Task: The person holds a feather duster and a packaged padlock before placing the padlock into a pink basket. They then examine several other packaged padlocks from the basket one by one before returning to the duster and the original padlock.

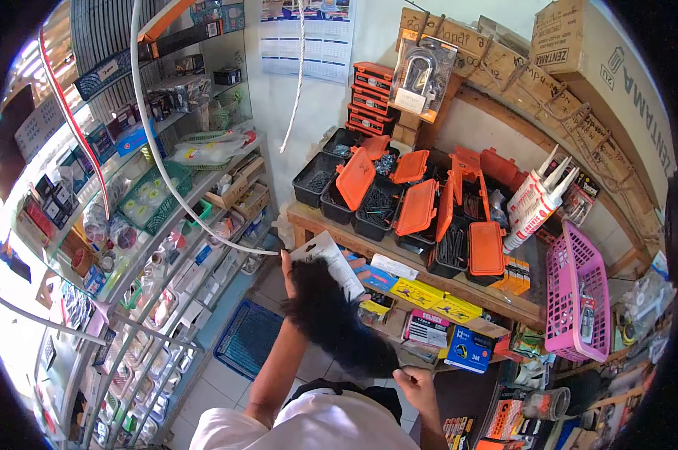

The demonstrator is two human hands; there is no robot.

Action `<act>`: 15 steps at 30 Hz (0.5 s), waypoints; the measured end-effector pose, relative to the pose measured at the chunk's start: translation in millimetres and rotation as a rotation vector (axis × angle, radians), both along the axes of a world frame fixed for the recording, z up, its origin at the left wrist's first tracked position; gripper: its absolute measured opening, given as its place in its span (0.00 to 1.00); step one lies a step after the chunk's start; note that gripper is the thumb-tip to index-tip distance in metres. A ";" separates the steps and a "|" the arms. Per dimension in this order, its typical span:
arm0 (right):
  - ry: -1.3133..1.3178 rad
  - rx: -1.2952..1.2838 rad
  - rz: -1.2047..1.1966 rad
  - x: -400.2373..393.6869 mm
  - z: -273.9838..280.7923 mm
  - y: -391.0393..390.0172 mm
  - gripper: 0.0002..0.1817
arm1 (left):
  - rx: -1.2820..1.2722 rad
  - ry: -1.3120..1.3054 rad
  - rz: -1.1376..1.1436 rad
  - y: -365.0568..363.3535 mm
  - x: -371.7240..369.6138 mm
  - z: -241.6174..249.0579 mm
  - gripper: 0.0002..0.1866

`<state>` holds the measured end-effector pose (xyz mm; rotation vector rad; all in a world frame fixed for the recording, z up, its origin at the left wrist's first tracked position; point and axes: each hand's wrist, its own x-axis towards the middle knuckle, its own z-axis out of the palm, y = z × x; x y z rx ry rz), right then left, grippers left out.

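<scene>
My left hand [287,274] grips a white hang card package [345,278] by its edges, thumb on one side and fingertips on the other. Across the package lies a black fluffy duster [339,319], covering much of its face, so what the package contains is hidden. Closed around the near end of the duster is my right hand [417,385], low and to the right of my body. The duster slants from that hand up to the package.
Black boxes of screws with orange lids [417,208] stand on a wooden shelf [316,222] ahead. White sealant tubes [532,206] and a pink basket [571,292] are on the right. Left are glass shelves with small goods. A blue basket [237,341] sits on the floor.
</scene>
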<state>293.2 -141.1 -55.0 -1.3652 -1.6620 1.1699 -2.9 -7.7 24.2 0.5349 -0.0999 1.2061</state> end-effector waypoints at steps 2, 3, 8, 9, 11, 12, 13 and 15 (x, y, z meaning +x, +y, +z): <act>0.046 0.002 -0.099 -8.9 8.2 1.9 0.25 | -0.150 0.135 0.243 -3.1 12.9 19.3 0.57; 0.095 0.003 -0.197 -13.3 11.8 2.6 0.25 | -0.300 0.272 0.488 -4.7 17.5 27.6 0.61; -0.033 0.050 -0.076 -6.5 5.2 9.1 0.26 | 0.042 0.036 0.025 13.3 2.6 -36.4 0.51; -0.022 0.046 -0.085 -7.7 8.8 12.0 0.26 | 0.047 0.037 0.022 9.8 8.0 -17.5 0.51; 0.018 0.039 -0.128 -14.3 12.1 17.7 0.27 | -0.342 0.073 0.327 -2.2 17.5 16.1 0.53; 0.056 0.027 -0.167 -16.1 13.0 19.3 0.27 | -0.363 0.020 0.285 -2.3 15.4 10.8 0.51; 0.055 0.025 -0.165 -15.3 13.4 20.9 0.27 | -0.365 0.019 0.286 2.8 15.0 -4.7 0.51; -0.033 0.000 -0.012 -13.9 12.7 23.3 0.27 | -0.327 0.288 0.219 13.6 13.7 -31.0 0.53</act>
